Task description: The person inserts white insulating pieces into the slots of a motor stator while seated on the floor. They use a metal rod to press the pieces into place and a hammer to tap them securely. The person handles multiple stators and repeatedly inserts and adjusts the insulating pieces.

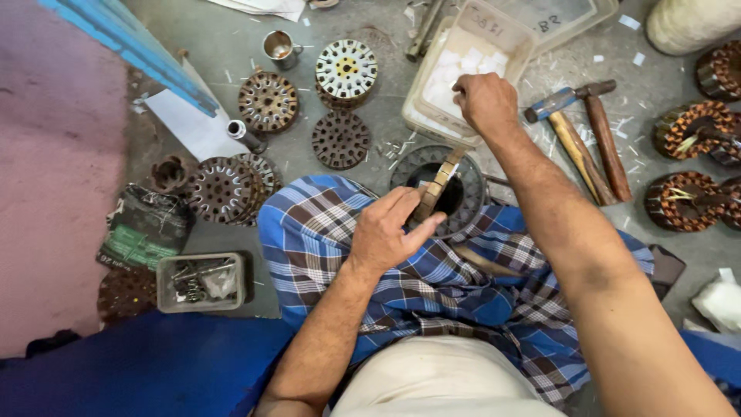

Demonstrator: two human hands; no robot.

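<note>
Stator ring pinched upright in left hand over lap for steadiness, right hand closed on white slips inside plastic tray, within reach.

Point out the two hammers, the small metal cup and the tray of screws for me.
hammers (590, 143): head view, on the wooden handles.
metal cup (279, 47): head view, on its rim.
tray of screws (163, 297): head view, on its left wall.

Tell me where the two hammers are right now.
In the head view the two hammers lie side by side on the concrete floor at the right, just past the right hand and the plastic tray, left of the copper-wound stators.
</note>
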